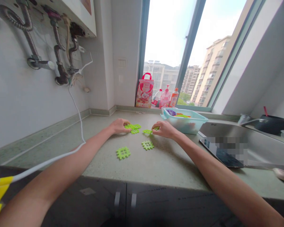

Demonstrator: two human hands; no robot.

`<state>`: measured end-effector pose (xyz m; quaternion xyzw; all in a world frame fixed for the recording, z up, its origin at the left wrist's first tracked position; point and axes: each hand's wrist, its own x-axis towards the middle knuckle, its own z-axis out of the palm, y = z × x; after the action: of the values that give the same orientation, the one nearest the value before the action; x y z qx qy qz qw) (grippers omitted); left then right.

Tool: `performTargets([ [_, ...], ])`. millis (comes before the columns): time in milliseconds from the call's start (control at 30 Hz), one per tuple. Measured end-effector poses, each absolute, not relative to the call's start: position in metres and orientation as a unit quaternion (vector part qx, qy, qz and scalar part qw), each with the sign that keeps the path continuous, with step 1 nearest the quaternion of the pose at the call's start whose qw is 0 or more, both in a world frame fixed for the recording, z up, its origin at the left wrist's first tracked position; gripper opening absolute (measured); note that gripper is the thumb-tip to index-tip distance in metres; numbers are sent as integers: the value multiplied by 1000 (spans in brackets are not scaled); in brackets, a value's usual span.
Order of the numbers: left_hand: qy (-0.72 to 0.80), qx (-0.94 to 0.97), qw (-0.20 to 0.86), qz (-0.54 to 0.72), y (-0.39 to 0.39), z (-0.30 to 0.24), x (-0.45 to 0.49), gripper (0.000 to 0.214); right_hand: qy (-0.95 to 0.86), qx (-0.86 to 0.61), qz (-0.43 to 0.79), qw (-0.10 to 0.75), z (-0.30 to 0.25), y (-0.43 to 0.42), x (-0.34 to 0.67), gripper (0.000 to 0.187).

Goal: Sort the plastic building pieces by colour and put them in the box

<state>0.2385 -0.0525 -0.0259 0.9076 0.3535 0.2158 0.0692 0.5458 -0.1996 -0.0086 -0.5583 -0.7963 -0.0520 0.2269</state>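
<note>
My left hand [119,126] is closed on the edge of a group of light-green plastic interlocking tiles [134,130], with notched edges and window-like openings. Its fingertips partly cover that group. Across a small gap, my right hand [165,130] pinches another green interlocking tile [146,131]; more green shows at its fingertips, and how many pieces are there I cannot tell. Two single green tiles lie flat nearer to me: a left one [123,153] and a right one [147,145].
A pale-blue basket [189,123] with purple, orange and green pieces stands behind my right hand. Right of it are a steel sink [253,151] and a dark tablet [220,154] at its rim. A white cable [79,118] crosses my left forearm. Bottles [165,98] line the window.
</note>
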Motion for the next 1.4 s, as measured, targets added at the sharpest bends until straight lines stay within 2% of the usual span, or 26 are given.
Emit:
performTargets([
  [267, 291, 902, 70, 311, -68, -17, 244, 55, -784, -532, -94, 305, -8, -202, 541, 15],
  [533, 270, 935, 101, 206, -74, -26, 253, 60, -780, -498, -129, 357, -3, -206, 537, 18],
  [800, 254, 937, 132, 202, -74, -27, 252, 61, -774, -453, -162, 412, -1, -207, 537, 23],
  [1033, 213, 944, 149, 204, -78, -29, 256, 55, -745, -474, -129, 450, 2, -211, 535, 25],
  [1400, 220, 944, 153, 192, -81, -25, 257, 58, -807, -452, -30, 379, -15, -204, 528, 27],
])
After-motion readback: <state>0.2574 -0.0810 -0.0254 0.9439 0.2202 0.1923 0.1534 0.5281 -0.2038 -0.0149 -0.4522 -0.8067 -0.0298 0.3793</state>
